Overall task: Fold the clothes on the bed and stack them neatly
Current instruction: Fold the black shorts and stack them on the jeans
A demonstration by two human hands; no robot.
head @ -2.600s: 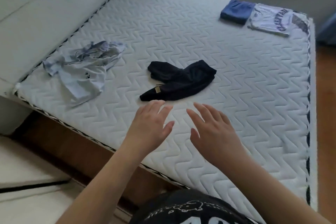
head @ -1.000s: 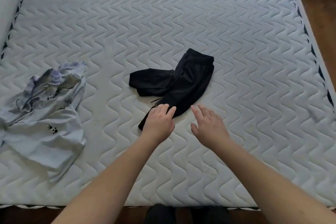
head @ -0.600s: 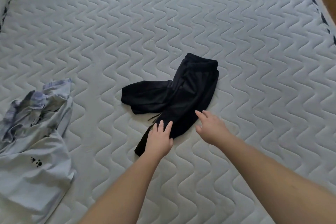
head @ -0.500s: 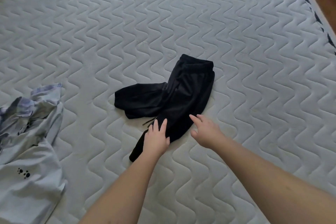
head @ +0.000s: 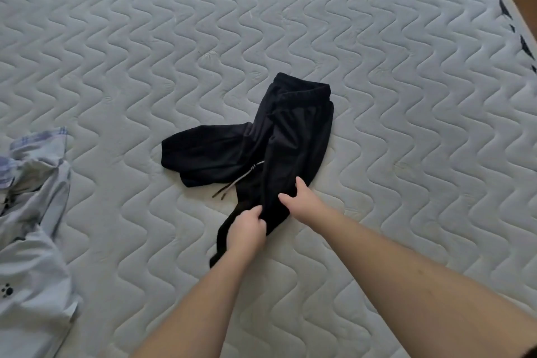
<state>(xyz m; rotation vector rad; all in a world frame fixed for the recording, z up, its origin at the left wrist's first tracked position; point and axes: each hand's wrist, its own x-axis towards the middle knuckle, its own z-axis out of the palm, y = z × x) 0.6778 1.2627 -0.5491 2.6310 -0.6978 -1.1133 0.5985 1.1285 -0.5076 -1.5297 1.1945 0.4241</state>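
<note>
Gripping now: both hands have gone from hovering flat to contact on the black trousers, mid-mattress. Left hand curls round the near end; right hand pinches beside it. Pickup starting; light shirt at the left edge unfolded.

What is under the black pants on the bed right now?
The black pants lie crumpled directly on the quilted mattress; whatever their folds cover is hidden.
</note>
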